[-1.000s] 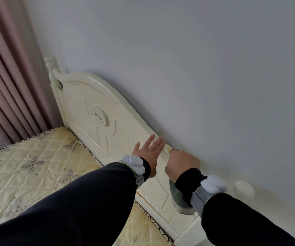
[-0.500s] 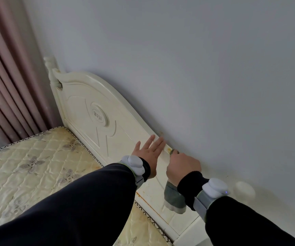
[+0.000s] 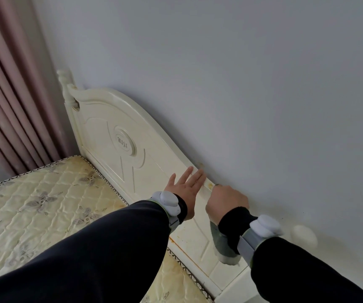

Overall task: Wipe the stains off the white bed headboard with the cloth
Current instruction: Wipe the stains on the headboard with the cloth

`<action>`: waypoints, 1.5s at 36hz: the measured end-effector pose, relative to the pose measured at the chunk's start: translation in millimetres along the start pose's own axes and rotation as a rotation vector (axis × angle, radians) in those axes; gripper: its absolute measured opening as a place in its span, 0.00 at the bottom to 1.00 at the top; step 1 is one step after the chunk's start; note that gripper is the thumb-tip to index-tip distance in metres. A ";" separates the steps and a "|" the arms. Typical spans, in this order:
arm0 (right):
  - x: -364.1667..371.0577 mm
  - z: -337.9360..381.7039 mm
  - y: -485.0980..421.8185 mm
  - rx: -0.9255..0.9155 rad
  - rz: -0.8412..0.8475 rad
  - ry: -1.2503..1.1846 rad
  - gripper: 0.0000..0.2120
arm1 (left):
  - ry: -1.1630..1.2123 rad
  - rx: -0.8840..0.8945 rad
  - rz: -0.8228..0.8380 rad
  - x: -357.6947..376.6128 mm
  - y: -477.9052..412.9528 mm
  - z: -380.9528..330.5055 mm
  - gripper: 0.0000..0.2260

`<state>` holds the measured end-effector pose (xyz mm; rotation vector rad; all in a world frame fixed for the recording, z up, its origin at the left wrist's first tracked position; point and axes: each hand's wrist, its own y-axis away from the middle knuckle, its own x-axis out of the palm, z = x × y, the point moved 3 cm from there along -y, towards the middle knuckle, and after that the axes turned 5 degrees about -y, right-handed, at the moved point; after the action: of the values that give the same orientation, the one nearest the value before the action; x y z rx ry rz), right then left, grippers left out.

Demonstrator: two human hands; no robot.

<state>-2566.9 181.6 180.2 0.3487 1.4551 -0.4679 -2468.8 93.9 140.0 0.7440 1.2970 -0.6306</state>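
The fingers of my right hand (image 3: 226, 203) are curling shut round a grey-green cloth (image 3: 221, 241), and the fist is sitting at the top rail of the white headboard (image 3: 108, 132). Most of the cloth is hanging below my wrist, in front of the headboard's lower panel, and its bottom edge is showing paler. I cannot tell how much cloth is lying between my knuckles and the rail.

The fingers of my left hand (image 3: 184, 190) are lying straight and slightly spread, flat against the headboard's face, with the tips reaching the top rail. The two hands are working close together but apart. A yellow stain (image 3: 209, 185) is showing on the rail between them, just beside my right fist.

Both wrists are wearing a grey band with a white pod, the left band (image 3: 168, 201) and the right band (image 3: 263, 227), over dark sleeves.

Lower down, an orange streak (image 3: 174, 240) is running along the headboard's bottom rail, where it meets the mattress (image 3: 45, 193). The mattress is quilted, cream, and lying bare. An oval medallion (image 3: 124, 142) with lettering is sitting in the headboard's centre. A turned post (image 3: 65, 78) is standing at the far end and a round knob (image 3: 304, 236) at the near end. The headboard is standing against a pale grey wall (image 3: 241, 84), and pink curtains (image 3: 12, 106) are hanging in the far corner.
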 end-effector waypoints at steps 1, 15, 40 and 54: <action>0.4 3.5 -1.3 -0.006 -0.004 -0.012 0.13 | -0.001 0.001 -0.003 0.4 -0.6 0.4 0.46; 8.3 5.8 -3.9 -0.030 -0.017 -0.054 0.15 | -0.008 0.014 0.000 2.9 -3.1 3.4 0.47; 7.1 9.5 -0.8 -0.077 -0.012 -0.041 0.17 | 0.046 0.069 0.001 2.1 -2.6 8.3 0.47; 6.9 7.4 2.1 -0.109 -0.022 -0.015 0.19 | 0.054 0.061 0.021 1.1 -3.3 8.9 0.47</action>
<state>-2559.2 179.1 173.9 0.2423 1.4649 -0.4061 -2465.8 84.9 139.4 0.8281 1.3230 -0.6390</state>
